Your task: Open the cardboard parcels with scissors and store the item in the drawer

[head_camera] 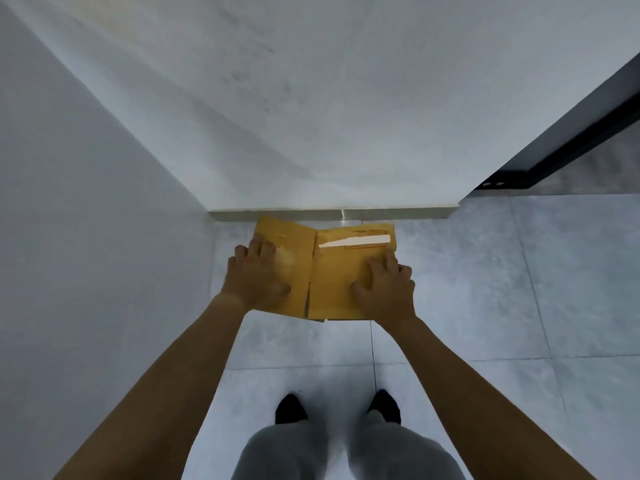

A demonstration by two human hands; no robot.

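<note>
A brown cardboard parcel (332, 271) hangs low in front of me, just before the foot of a white wall. Its two top flaps meet along a middle seam, and a strip of white tape lies across the right flap. My left hand (254, 277) presses flat on the left flap, fingers spread. My right hand (384, 289) lies on the right flap with its fingers over the parcel's right edge. No scissors or drawer are in view.
A white wall (311, 116) rises straight ahead with a pale skirting board (398, 213) at its base. Another white wall (86, 237) closes the left side. A dark frame (571, 133) runs along the right. Grey floor tiles (485, 289) lie below, with my feet at the bottom.
</note>
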